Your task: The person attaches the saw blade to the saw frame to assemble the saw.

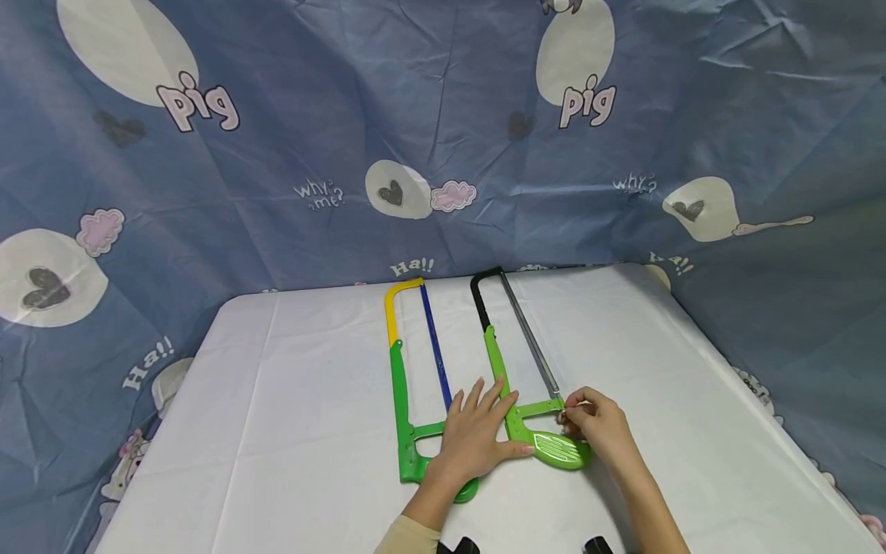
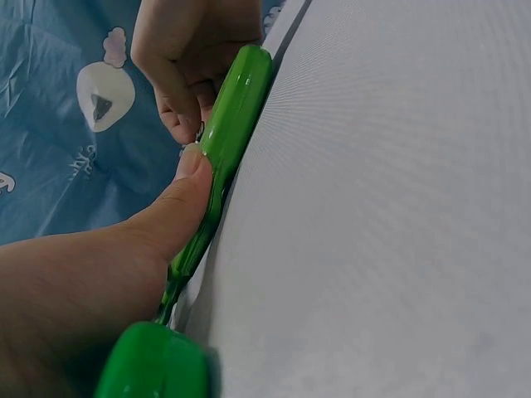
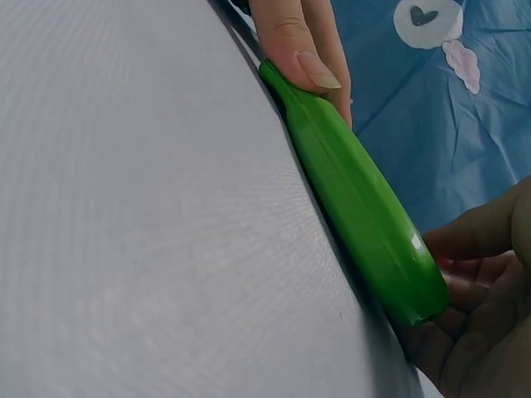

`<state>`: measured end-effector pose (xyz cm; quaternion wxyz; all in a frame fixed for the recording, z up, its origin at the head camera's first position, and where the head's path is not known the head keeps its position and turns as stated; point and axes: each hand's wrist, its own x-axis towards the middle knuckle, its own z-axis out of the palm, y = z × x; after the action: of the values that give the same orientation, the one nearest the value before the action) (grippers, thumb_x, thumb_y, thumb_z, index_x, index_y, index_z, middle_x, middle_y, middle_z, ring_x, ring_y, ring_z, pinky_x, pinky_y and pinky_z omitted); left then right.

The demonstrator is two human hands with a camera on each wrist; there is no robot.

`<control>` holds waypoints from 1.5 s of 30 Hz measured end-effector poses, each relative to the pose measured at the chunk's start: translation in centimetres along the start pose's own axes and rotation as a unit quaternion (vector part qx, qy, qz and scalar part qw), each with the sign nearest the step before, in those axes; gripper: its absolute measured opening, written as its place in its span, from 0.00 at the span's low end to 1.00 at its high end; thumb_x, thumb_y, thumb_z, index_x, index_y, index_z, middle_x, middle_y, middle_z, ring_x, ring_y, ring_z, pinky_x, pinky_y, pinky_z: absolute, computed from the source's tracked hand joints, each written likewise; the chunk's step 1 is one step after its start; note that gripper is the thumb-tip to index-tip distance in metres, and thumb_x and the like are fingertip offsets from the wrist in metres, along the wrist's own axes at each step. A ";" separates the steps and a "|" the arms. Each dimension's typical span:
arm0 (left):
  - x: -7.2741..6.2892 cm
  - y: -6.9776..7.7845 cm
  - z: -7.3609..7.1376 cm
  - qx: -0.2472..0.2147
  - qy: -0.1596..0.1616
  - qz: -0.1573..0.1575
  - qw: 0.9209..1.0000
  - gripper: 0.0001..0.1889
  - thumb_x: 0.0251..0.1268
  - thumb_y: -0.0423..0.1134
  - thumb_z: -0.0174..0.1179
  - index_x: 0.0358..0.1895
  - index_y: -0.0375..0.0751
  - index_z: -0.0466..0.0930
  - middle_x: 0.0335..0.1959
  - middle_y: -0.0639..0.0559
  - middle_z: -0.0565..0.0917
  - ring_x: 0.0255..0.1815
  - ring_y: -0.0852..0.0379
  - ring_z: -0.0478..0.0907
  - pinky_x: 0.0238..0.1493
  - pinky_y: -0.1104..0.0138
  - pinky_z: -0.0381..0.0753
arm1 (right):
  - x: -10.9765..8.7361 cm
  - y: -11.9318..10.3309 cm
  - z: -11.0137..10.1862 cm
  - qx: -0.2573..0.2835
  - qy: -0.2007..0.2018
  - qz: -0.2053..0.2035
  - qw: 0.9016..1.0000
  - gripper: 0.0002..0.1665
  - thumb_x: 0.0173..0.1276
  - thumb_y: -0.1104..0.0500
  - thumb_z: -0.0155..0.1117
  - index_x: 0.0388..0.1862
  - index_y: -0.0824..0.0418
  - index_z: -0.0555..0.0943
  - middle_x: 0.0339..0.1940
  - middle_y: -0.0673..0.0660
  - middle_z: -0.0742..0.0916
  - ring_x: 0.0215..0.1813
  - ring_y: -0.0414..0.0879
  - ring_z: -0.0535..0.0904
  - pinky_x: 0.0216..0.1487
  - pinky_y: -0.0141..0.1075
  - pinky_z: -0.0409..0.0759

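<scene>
A hacksaw [image 1: 495, 360] with a light green and black frame and a grey blade [image 1: 529, 331] lies flat on the table. My left hand [image 1: 472, 440] presses on its frame with spread fingers, the thumb [image 2: 197, 170] against the green handle [image 3: 365, 207]. At the handle end of the blade, my right hand [image 1: 601, 425] pinches a small metal wing nut [image 2: 200, 131], mostly hidden by the fingers. To the left lies a second hacksaw [image 1: 399, 392], dark green and yellow with a blue blade [image 1: 434, 338]; my left hand and wrist cover part of its handle.
The white cloth-covered table [image 1: 304, 415] extends to both sides of the saws. Behind it hangs a blue printed curtain [image 1: 443, 100]. Two black objects [image 1: 465, 546] poke in at the bottom edge of the head view.
</scene>
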<state>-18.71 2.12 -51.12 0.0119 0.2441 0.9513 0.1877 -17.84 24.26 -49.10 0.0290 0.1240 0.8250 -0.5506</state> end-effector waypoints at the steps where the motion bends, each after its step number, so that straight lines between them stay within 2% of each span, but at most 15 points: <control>1: 0.0 0.0 0.0 0.000 0.001 0.000 1.000 0.46 0.57 0.75 0.56 0.77 0.58 0.61 0.81 0.52 0.56 0.82 0.42 0.49 0.77 0.40 0.51 | 0.0 0.1 0.0 0.009 -0.001 0.003 1.000 0.07 0.69 0.67 0.57 0.43 0.70 0.78 0.30 0.60 0.88 0.30 0.45 0.84 0.32 0.31 0.84; 10: 0.1 -0.1 -0.1 -0.008 0.004 0.002 1.000 0.46 0.57 0.74 0.57 0.76 0.57 0.62 0.81 0.51 0.56 0.82 0.41 0.49 0.76 0.39 0.50 | 0.3 0.2 0.1 0.028 -0.005 0.008 1.000 0.07 0.71 0.68 0.52 0.43 0.71 0.77 0.29 0.59 0.87 0.29 0.44 0.82 0.31 0.31 0.83; 18: 0.0 0.0 -0.2 -0.003 0.003 0.000 1.000 0.46 0.56 0.74 0.57 0.76 0.57 0.63 0.81 0.52 0.56 0.82 0.41 0.50 0.76 0.39 0.52 | 0.1 0.1 0.3 0.030 -0.001 -0.004 1.000 0.08 0.70 0.72 0.49 0.42 0.74 0.76 0.29 0.61 0.87 0.28 0.43 0.83 0.30 0.31 0.83; 23: 0.0 -0.1 0.0 0.002 -0.002 -0.003 1.000 0.46 0.56 0.75 0.56 0.76 0.58 0.62 0.81 0.53 0.56 0.82 0.42 0.49 0.76 0.40 0.52 | 0.2 0.3 0.4 -0.003 0.007 -0.014 1.000 0.07 0.69 0.73 0.51 0.41 0.72 0.77 0.29 0.60 0.87 0.30 0.43 0.83 0.31 0.30 0.83; 26: 0.1 -0.1 0.1 0.004 -0.003 -0.003 1.000 0.46 0.56 0.76 0.55 0.76 0.59 0.61 0.81 0.53 0.55 0.82 0.42 0.49 0.77 0.40 0.52 | 0.1 0.3 0.3 -0.062 0.023 -0.031 0.997 0.06 0.68 0.70 0.55 0.39 0.68 0.79 0.32 0.59 0.87 0.34 0.44 0.82 0.33 0.31 0.80; 30: 0.2 -0.1 0.1 0.001 -0.003 -0.003 1.000 0.46 0.56 0.76 0.55 0.76 0.59 0.61 0.81 0.53 0.55 0.82 0.42 0.49 0.77 0.40 0.52 | 0.0 0.2 0.1 -0.149 0.041 -0.061 0.986 0.05 0.65 0.66 0.60 0.38 0.62 0.82 0.37 0.58 0.88 0.40 0.47 0.81 0.39 0.34 0.76; 33: 0.2 0.0 0.1 0.002 -0.002 -0.003 1.000 0.46 0.56 0.76 0.56 0.76 0.58 0.62 0.81 0.52 0.56 0.82 0.41 0.50 0.76 0.40 0.52 | -0.2 0.0 0.1 -0.184 0.038 -0.082 0.979 0.04 0.62 0.64 0.63 0.36 0.60 0.82 0.35 0.56 0.88 0.40 0.47 0.81 0.40 0.36 0.76; 37: 0.0 0.0 0.0 0.006 0.003 0.000 1.000 0.46 0.56 0.76 0.55 0.76 0.58 0.62 0.81 0.52 0.56 0.82 0.41 0.50 0.76 0.39 0.52 | -0.5 -0.4 0.3 -0.225 0.039 -0.109 0.967 0.05 0.59 0.61 0.70 0.32 0.60 0.82 0.30 0.54 0.86 0.34 0.45 0.79 0.35 0.36 0.75; 45: 0.0 0.1 -0.1 0.012 0.004 0.004 1.000 0.45 0.57 0.75 0.55 0.76 0.58 0.62 0.81 0.52 0.56 0.82 0.41 0.51 0.76 0.39 0.53 | -0.9 -1.0 0.8 -0.319 0.057 -0.152 0.934 0.11 0.54 0.60 0.76 0.28 0.58 0.80 0.25 0.52 0.82 0.27 0.43 0.74 0.25 0.35 0.69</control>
<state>-18.66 2.15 -50.99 0.0040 0.2470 0.9527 0.1771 -17.26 22.99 -48.33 -0.0640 0.0127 0.9664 -0.2487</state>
